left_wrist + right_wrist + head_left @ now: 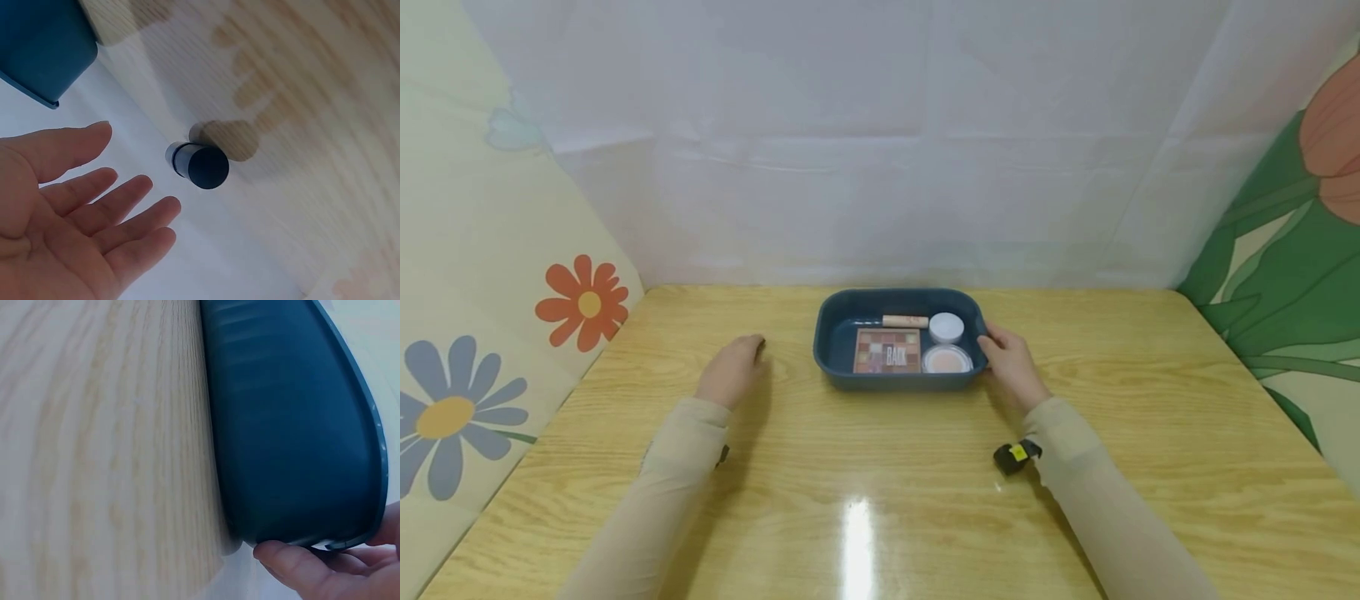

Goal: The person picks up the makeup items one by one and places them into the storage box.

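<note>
A dark blue basin (pixel 895 382) stands on the wooden table. Inside it lie an eyeshadow palette (pixel 872 354), a slim pinkish tube (pixel 905 321), a round white-lidded jar (pixel 947 325) and a round clear-rimmed compact (pixel 947 360). My right hand (pixel 1015 367) grips the basin's right end at the rim, its thumb (pixel 290 559) against the outer wall. Left of the basin, my left hand (pixel 730 372) is held with fingers spread and relaxed, holding nothing. Just beyond its fingertips in the left wrist view is a black cylinder (pixel 208 167), apart from them; the head view mostly hides it.
The table (pixel 820 450) runs back to a white cloth backdrop (pixel 880 167). Flower-printed panels (pixel 475 333) border the left and right sides. A black wrist camera (pixel 1015 457) is strapped at the right wrist.
</note>
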{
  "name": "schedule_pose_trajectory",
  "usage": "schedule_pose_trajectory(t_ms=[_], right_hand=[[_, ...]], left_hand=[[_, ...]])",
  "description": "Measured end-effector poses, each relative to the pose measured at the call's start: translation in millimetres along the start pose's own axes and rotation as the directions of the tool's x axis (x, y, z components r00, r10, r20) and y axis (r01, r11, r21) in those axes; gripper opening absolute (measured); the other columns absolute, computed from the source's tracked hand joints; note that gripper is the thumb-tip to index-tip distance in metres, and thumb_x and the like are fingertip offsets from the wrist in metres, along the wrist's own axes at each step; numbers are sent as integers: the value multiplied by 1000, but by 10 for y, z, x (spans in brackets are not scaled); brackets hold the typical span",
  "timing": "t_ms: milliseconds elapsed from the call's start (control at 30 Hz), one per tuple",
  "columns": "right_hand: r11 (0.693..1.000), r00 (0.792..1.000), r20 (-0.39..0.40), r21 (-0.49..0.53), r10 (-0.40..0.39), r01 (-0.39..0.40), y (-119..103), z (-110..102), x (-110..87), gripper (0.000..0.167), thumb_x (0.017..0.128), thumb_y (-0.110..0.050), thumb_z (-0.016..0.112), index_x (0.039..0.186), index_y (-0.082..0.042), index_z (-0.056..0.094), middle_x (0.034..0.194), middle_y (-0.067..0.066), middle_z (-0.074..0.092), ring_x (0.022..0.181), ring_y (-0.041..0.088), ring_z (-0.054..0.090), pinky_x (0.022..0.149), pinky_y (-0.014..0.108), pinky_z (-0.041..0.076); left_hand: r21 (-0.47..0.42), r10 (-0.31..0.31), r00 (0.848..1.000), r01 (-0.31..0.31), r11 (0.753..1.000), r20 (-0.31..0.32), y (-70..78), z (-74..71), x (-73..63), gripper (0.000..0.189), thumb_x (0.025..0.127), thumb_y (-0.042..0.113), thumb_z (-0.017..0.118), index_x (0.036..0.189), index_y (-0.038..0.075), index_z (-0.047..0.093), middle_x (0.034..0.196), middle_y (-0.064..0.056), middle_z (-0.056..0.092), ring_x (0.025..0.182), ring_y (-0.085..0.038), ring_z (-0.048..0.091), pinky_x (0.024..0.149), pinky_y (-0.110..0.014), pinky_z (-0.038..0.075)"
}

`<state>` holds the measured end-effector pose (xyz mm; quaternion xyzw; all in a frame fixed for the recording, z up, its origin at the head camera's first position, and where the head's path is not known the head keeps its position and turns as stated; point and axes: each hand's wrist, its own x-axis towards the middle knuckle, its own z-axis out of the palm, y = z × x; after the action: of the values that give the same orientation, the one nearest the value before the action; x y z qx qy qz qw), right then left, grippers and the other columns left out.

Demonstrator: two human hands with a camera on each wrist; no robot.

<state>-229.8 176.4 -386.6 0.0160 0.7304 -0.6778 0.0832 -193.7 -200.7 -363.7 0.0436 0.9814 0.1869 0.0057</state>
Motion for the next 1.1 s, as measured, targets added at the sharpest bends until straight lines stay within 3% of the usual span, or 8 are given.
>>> schedule_pose_trajectory(t_ms=[900, 1100], right_hand=[[1000, 1000, 2, -19, 25, -25, -11, -8, -14, 49, 106, -8, 32, 152, 3, 20, 155, 23, 23, 138, 34, 32, 107, 46, 37], [999, 1000, -1, -32, 27, -27, -11, -9, -10, 49, 106, -8, 33, 152, 2, 21, 155, 23, 23, 137, 35, 33, 106, 47, 38]], left_hand=[[14, -78, 995, 77, 997, 69, -81, 38, 101, 40, 97, -1, 51, 132, -17, 43, 133, -37, 47, 124, -50, 45, 105, -56, 37], [20, -68, 994, 67, 998, 88, -101, 52, 136, 39, 97, -4, 49, 132, -19, 43, 133, -37, 46, 125, -50, 44, 106, -56, 37]])
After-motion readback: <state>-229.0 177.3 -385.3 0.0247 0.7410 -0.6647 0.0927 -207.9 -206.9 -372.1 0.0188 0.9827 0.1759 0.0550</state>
